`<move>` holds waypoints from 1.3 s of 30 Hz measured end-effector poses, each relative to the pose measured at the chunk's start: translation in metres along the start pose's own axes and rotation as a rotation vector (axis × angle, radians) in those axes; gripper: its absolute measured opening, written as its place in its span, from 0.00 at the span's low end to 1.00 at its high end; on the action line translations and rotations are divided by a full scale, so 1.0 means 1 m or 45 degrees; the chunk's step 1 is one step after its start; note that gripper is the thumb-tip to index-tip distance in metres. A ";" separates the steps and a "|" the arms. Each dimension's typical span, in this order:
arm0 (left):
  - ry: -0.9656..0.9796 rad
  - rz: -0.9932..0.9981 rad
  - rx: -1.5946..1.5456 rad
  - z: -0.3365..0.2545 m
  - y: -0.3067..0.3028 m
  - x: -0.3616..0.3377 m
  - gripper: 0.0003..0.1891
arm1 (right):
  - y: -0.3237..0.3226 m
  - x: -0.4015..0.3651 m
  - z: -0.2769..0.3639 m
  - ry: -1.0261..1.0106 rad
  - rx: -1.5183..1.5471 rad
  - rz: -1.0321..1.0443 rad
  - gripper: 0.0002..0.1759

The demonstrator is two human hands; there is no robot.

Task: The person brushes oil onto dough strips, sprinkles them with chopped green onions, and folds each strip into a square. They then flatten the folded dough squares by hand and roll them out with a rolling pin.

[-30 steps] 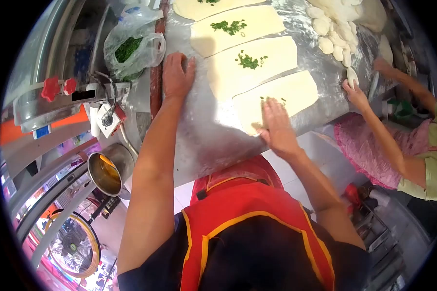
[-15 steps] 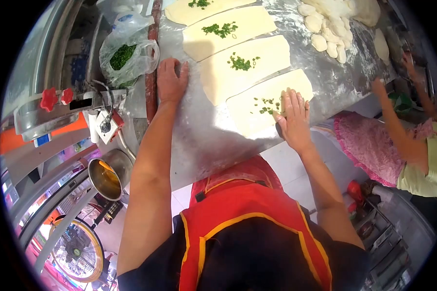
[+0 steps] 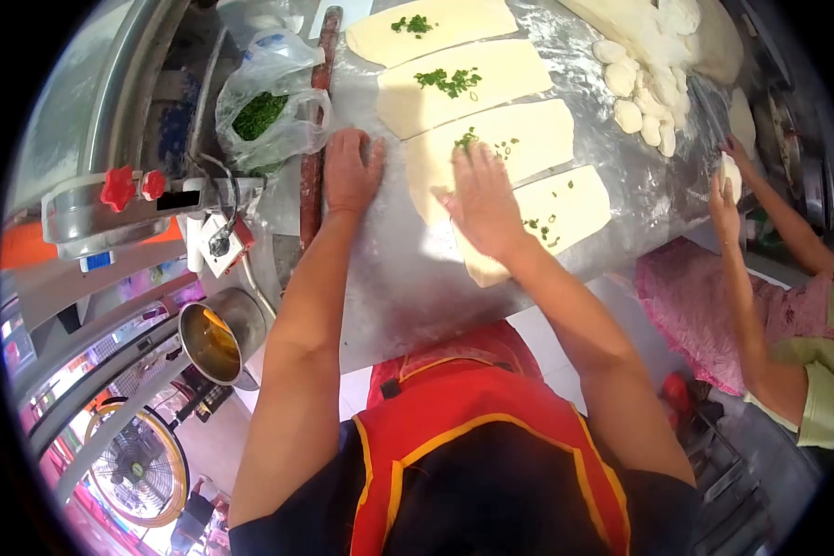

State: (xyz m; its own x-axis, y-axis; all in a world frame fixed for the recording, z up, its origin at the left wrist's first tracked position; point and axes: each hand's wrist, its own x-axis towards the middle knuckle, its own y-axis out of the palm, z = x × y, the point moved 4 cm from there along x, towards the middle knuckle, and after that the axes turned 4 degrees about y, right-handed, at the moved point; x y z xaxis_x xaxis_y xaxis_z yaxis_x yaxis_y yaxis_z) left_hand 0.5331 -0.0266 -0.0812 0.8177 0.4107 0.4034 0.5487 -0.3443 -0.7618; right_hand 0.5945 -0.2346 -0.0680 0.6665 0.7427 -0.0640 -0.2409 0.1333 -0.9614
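My right hand (image 3: 484, 199) lies flat, fingers stretched out, on the third of several pale dough sheets (image 3: 542, 130). Its fingertips touch chopped green onion (image 3: 465, 137) there. The nearest dough sheet (image 3: 579, 206), with a few scattered green bits, is partly hidden under my right wrist. Farther off, two more dough sheets (image 3: 519, 67) each carry a small heap of chopped green onion (image 3: 449, 83). My left hand (image 3: 352, 176) rests open on the metal table, thumb apart, just right of a long reddish-brown rod (image 3: 311, 176); it holds nothing.
Left of the rod sits a plastic bag (image 3: 292, 69) of chopped greens (image 3: 260, 116). Several dough balls (image 3: 649, 93) lie at the far right on the floured table (image 3: 389, 287). A co-worker's hands (image 3: 727, 199) hold a white piece. A metal pot (image 3: 210, 345) stands lower left.
My right hand has moved left and away from me, from the nearest dough sheet to the third one. My left hand stays beside the rod. The co-worker's hands now hold a white piece.
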 end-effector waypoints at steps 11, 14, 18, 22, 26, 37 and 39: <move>-0.067 0.041 -0.032 -0.002 -0.002 0.001 0.13 | -0.019 -0.025 -0.008 -0.112 -0.037 0.102 0.37; -0.045 0.004 -0.036 -0.002 -0.004 0.002 0.13 | -0.037 -0.020 -0.022 -0.156 0.002 0.034 0.37; -0.066 0.031 -0.045 -0.001 -0.002 0.002 0.13 | -0.045 0.041 -0.027 -0.132 0.073 -0.136 0.37; -0.034 0.022 -0.025 -0.002 -0.004 0.002 0.13 | -0.023 0.109 -0.026 -0.090 0.032 -0.259 0.37; -0.045 0.013 -0.077 -0.002 -0.004 0.003 0.12 | -0.004 0.126 -0.006 -0.075 -0.037 -0.140 0.38; -0.104 0.063 -0.077 0.002 -0.001 0.002 0.13 | -0.017 0.088 0.010 -0.329 -0.008 -0.040 0.37; -0.117 0.075 -0.084 0.001 -0.003 0.003 0.13 | -0.020 0.099 0.002 -0.350 -0.051 -0.088 0.37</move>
State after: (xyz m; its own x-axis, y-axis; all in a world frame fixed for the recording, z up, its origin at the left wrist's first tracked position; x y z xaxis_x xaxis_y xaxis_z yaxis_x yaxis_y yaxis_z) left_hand 0.5339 -0.0233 -0.0787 0.8312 0.4629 0.3081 0.5128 -0.4239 -0.7465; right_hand 0.6642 -0.1623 -0.0548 0.4629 0.8836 0.0713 -0.1698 0.1674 -0.9712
